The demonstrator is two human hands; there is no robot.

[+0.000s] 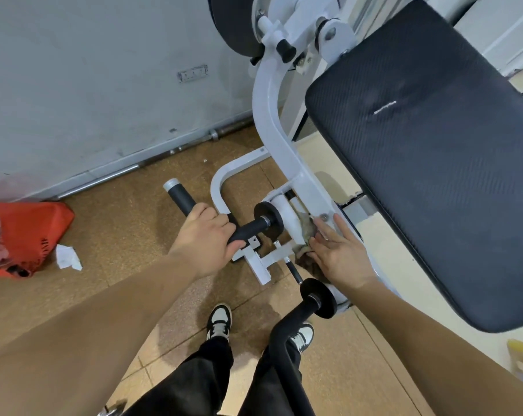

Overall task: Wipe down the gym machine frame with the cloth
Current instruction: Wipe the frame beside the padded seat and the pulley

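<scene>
The gym machine's white frame [270, 121] curves down from the top centre to a joint low in the middle. My left hand [204, 238] is wrapped around the machine's black handle grip [180, 195], which sticks out to the left of that joint. My right hand [338, 253] lies flat with fingers spread and presses a brownish cloth [305, 232] against the lower end of the frame beside the handle's black collar [269, 216]. Most of the cloth is hidden under my palm.
A large black seat pad [428, 151] fills the right side. A second black handle [287, 334] curves toward my legs and shoes. A red bag [26, 232] and crumpled paper [68, 256] lie on the brown floor at left. A grey wall with a pipe stands behind.
</scene>
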